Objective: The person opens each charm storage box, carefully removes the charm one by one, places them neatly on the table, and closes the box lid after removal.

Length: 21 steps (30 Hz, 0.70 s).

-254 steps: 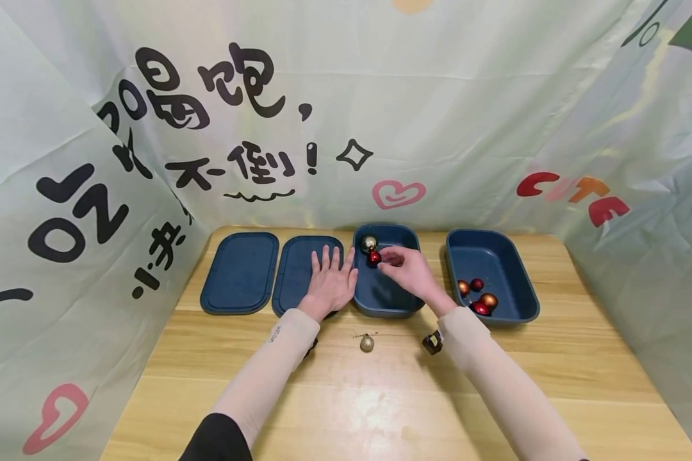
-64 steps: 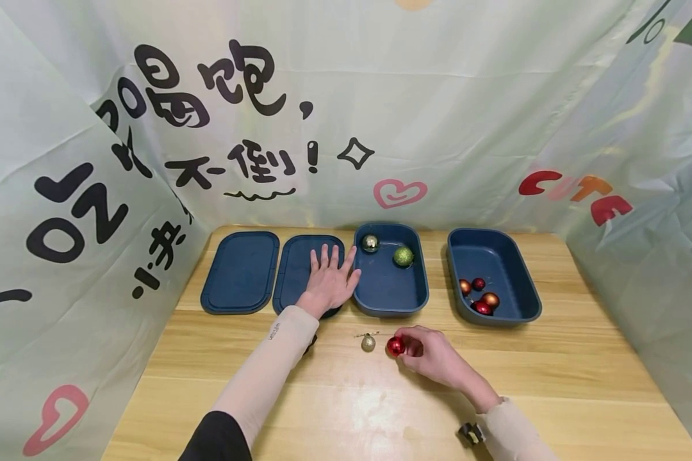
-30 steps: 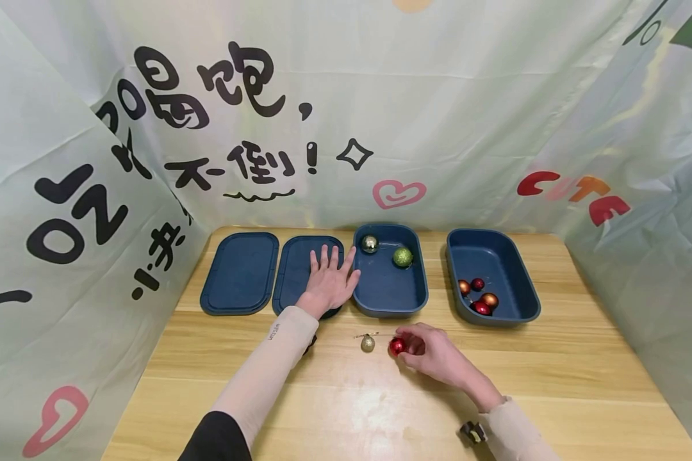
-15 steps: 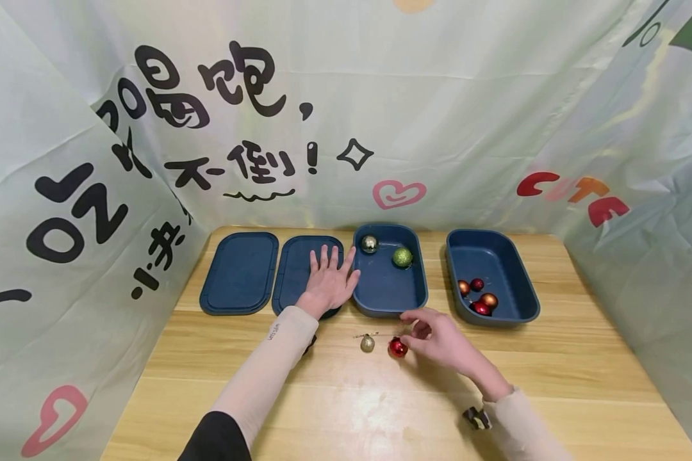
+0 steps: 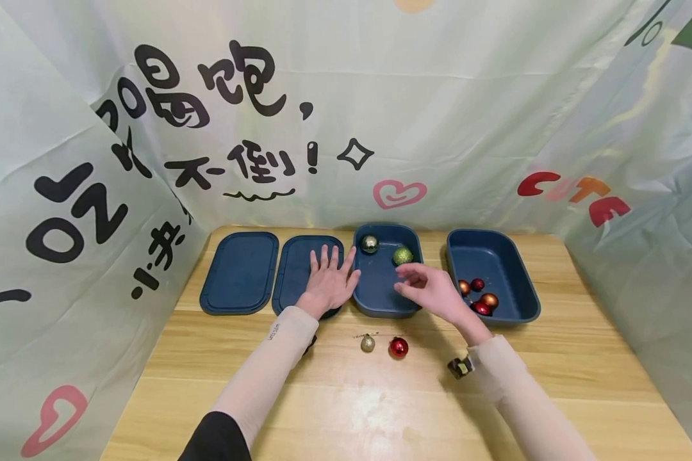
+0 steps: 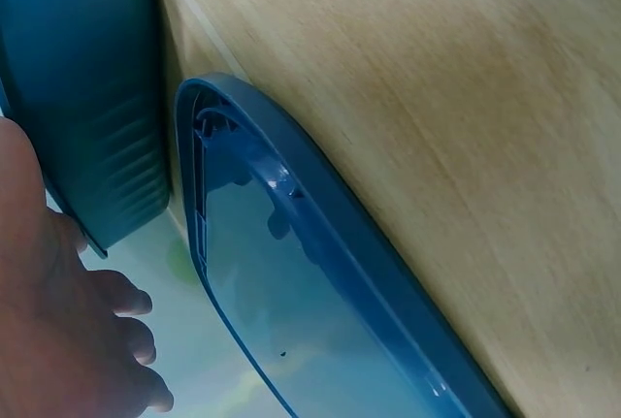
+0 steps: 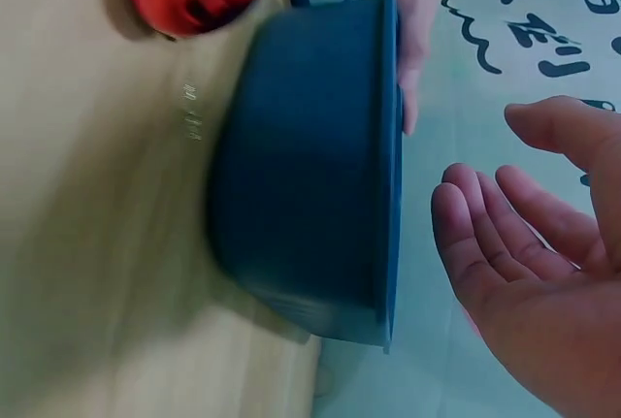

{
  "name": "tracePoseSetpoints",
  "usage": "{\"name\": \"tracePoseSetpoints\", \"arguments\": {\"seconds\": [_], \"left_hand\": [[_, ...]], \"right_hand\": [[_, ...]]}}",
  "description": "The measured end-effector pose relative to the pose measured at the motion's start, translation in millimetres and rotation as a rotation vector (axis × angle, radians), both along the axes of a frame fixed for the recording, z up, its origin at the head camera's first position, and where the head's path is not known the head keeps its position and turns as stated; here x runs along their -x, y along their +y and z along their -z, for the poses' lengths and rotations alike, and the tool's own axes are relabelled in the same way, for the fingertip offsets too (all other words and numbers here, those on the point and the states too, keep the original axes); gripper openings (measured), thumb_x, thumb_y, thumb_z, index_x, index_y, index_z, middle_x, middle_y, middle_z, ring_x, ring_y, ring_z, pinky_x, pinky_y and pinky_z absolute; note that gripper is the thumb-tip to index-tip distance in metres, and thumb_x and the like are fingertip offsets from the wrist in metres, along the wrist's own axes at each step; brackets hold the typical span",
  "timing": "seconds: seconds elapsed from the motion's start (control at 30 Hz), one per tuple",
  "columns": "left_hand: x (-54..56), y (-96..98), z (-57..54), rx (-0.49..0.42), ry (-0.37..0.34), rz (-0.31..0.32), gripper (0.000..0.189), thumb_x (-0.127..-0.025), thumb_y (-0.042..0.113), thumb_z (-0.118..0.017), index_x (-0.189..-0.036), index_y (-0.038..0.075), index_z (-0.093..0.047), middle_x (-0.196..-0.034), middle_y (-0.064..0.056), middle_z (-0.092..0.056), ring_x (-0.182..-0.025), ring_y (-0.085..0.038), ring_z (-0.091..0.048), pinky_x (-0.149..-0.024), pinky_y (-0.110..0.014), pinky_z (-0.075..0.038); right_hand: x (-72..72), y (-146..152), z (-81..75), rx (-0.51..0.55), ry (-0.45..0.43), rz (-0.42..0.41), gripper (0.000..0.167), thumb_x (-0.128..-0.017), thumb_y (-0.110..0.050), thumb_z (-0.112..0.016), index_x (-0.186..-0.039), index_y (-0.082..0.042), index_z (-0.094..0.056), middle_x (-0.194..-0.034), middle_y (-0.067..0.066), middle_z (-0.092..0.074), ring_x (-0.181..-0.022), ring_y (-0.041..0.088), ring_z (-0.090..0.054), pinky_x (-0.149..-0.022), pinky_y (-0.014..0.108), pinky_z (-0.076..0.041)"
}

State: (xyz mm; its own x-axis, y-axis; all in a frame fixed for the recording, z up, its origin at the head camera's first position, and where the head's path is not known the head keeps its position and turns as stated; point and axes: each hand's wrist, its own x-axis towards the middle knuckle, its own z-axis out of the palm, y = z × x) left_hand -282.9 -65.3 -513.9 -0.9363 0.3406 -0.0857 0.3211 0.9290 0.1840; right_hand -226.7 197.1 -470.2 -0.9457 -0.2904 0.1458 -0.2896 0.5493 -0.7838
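Note:
My left hand [image 5: 329, 282], fingers spread, lies over the right-hand blue lid [image 5: 293, 272] and reaches the left rim of the middle blue container [image 5: 380, 307]. Above this container's front right part is my right hand [image 5: 429, 291], holding nothing; in the right wrist view its thumb and fingers are apart. Inside, near the back, sit a shiny gold Christmas bauble [image 5: 370, 244] and a glittery green bauble [image 5: 403, 256]. On the table in front lie a shiny red bauble [image 5: 398, 347] and a small pale gold bauble [image 5: 368, 344] with its hanging string.
Another blue container [image 5: 510, 275] stands to the right, with red and orange baubles [image 5: 489, 299] grouped at its near left corner. A second blue lid [image 5: 239, 274] lies flat at the far left. Printed cloth [image 5: 455, 128] encloses the table's back and sides.
A red bauble has gone from the middle container, and one lies on the table. My right hand has let go of it and risen forward over the container. My left hand stays put.

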Motion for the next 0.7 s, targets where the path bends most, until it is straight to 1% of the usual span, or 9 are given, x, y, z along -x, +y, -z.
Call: {"name": "tracePoseSetpoints", "arguments": {"seconds": [0.13, 0.2, 0.33, 0.43, 0.5, 0.7], "left_hand": [[0.4, 0.0, 0.1, 0.002, -0.001, -0.002, 0.065, -0.113, 0.057, -0.014, -0.172, 0.032, -0.003, -0.177, -0.022, -0.012, -0.164, -0.046, -0.002, -0.130, -0.066, 0.002], [0.7, 0.2, 0.4, 0.004, -0.002, -0.004, 0.064, -0.113, 0.057, -0.014, -0.171, 0.033, -0.002, -0.177, -0.021, -0.012, -0.164, -0.046, -0.002, -0.131, -0.066, 0.002], [1.5, 0.6, 1.4, 0.008, -0.001, -0.009, 0.064, -0.113, 0.057, -0.015, -0.171, 0.033, -0.001, -0.177, -0.021, -0.012, -0.164, -0.045, -0.002, -0.131, -0.066, 0.002], [1.6, 0.8, 2.0, 0.009, -0.003, -0.012, 0.064, -0.113, 0.057, -0.014, -0.171, 0.034, 0.000, -0.177, -0.021, -0.012, -0.165, -0.045, -0.001, -0.131, -0.066, 0.003], [1.2, 1.0, 1.8, 0.014, -0.005, -0.012, 0.064, -0.113, 0.058, -0.013, -0.171, 0.034, 0.001, -0.177, -0.021, -0.012, -0.165, -0.044, 0.001, -0.131, -0.066, 0.003], [1.0, 1.5, 1.5, 0.012, 0.009, -0.010, 0.065, -0.113, 0.057, -0.016, -0.172, 0.033, -0.004, -0.176, -0.021, -0.014, -0.164, -0.046, -0.004, -0.130, -0.066, 0.001]], "right_hand": [[19.2, -5.4, -4.4, 0.015, -0.017, 0.003, 0.036, -0.098, -0.021, -0.077, -0.131, -0.006, -0.071, -0.116, 0.014, -0.077, -0.097, 0.024, -0.074, -0.082, 0.029, -0.059], [28.6, -7.9, -5.5, 0.014, -0.031, 0.008, 0.037, -0.099, -0.021, -0.075, -0.132, -0.006, -0.070, -0.119, 0.015, -0.076, -0.100, 0.026, -0.073, -0.085, 0.033, -0.060], [47.2, -11.3, -5.6, 0.003, -0.046, 0.017, 0.041, -0.101, -0.025, -0.074, -0.135, -0.005, -0.068, -0.126, 0.019, -0.074, -0.107, 0.031, -0.072, -0.091, 0.043, -0.061], [60.0, -14.4, -3.5, -0.003, -0.047, 0.036, 0.042, -0.101, -0.029, -0.073, -0.135, -0.005, -0.069, -0.126, 0.018, -0.074, -0.109, 0.032, -0.072, -0.094, 0.048, -0.060], [67.6, -16.5, -0.8, -0.006, -0.047, 0.051, 0.042, -0.101, -0.031, -0.073, -0.134, -0.005, -0.069, -0.125, 0.018, -0.074, -0.111, 0.032, -0.072, -0.096, 0.049, -0.060], [86.3, -22.7, 6.3, -0.005, -0.072, 0.068, 0.047, -0.102, -0.028, -0.072, -0.138, 0.000, -0.066, -0.130, 0.020, -0.072, -0.118, 0.035, -0.070, -0.101, 0.051, -0.058]]}}
